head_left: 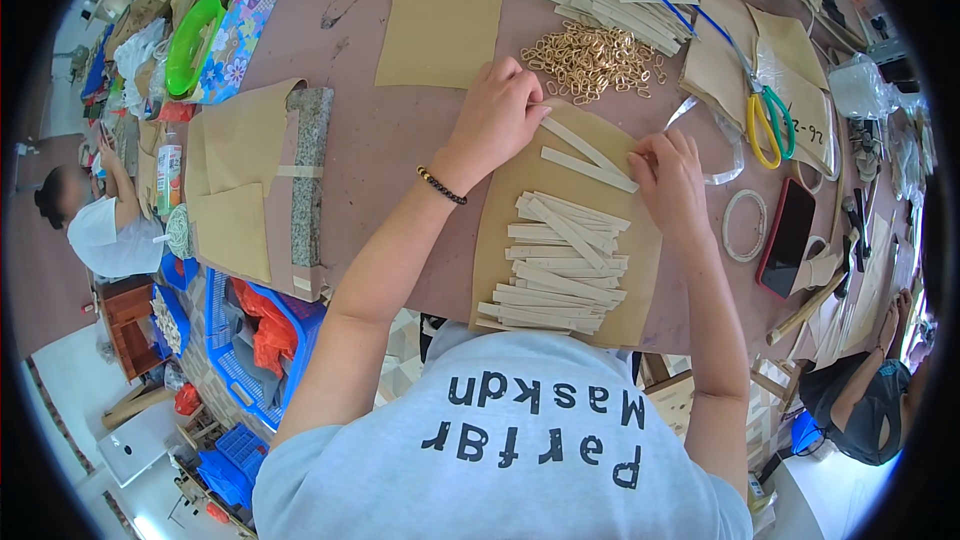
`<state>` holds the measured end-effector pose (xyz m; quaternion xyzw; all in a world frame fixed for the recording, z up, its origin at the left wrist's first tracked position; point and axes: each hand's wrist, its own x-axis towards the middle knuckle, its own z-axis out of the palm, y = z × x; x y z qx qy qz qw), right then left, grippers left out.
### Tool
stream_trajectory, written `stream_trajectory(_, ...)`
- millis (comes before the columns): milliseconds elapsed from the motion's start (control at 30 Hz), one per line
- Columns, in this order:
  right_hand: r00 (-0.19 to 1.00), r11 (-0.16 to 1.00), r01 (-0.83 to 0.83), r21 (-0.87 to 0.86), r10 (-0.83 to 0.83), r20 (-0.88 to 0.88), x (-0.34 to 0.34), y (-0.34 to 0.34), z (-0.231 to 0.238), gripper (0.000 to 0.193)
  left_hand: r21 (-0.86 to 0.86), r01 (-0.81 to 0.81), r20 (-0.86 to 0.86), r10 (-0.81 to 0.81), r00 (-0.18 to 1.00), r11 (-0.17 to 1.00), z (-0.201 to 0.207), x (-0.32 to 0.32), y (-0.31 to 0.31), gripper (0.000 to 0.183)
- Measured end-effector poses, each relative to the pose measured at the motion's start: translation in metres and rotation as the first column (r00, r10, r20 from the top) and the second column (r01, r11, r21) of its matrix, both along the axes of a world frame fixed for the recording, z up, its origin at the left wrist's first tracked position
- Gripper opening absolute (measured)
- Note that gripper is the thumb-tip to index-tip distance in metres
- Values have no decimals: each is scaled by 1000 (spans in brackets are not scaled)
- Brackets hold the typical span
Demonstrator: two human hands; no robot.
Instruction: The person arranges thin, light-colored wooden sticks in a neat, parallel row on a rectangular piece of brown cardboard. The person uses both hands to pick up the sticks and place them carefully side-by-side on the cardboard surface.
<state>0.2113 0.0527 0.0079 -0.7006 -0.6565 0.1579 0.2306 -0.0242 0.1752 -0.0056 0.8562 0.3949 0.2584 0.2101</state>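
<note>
One bare left hand (500,105) and one bare right hand (668,168) have two flat cream strips (588,169) between them, besides one heap of small gold metal links (592,60), one pair of yellow-and-teal-handled scissors (757,86) and one red-edged black phone (788,235).

Strips (565,265) on a sheet (528,173), rings (590,62) beyond, scissors (752,83) right.

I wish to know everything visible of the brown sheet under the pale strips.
The brown sheet looks like plain, stiff paper. It lies on the table, close to its near edge; its far end looks rounded, partly hidden by the left hand. Loose pale strips rest on it, mostly nearer the person. The right hand is over its right edge.
</note>
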Motion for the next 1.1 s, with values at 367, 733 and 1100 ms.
stream_trajectory(367,991,997,-65,40,60,116,5,22,-7,12,-88,-70,129,81,988,994,-2,-3,-7,15)
stream_trajectory(733,957,909,-286,302,254,141,-9,7,2,15,136,223,32,-230,973,965,8,-22,-39,20)
stream_trajectory(1100,946,904,-302,303,245,210,-15,0,-3,27,186,176,-32,-173,984,967,1,-27,-54,22)
